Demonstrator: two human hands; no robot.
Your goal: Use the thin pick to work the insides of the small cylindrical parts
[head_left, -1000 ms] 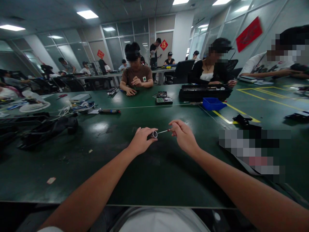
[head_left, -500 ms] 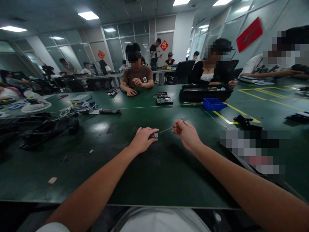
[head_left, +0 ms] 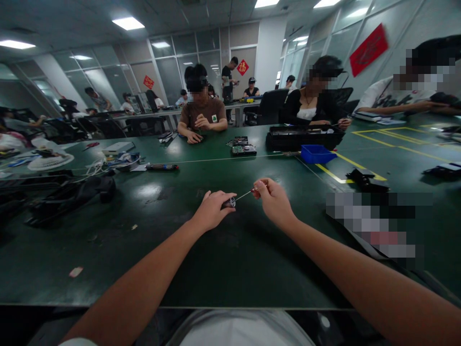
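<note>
Wrapped round a small dark cylindrical part with a silvery round end [head_left: 232,202], my left hand [head_left: 212,210] rests low over the green table [head_left: 230,269]. The part's round end faces right; most of its body is hidden under the fingers. My right hand [head_left: 274,202] pinches the reddish handle of a thin screwdriver [head_left: 244,195]. Its shaft points left and down, with the tip at or very close to the silvery end. Whether the tip touches it is too small to tell.
A blue bin [head_left: 317,154], a long black housing [head_left: 306,138] and circuit-board parts [head_left: 244,150] stand farther back. Left lie a pen-shaped tool [head_left: 162,167] and black parts [head_left: 72,194]. A blurred-out flat item [head_left: 370,226] lies right. Co-workers sit across the table.
My right hand has shifted slightly left, bringing the screwdriver nearer the cylindrical part. My left hand keeps its hold. The whole view has moved slightly.
</note>
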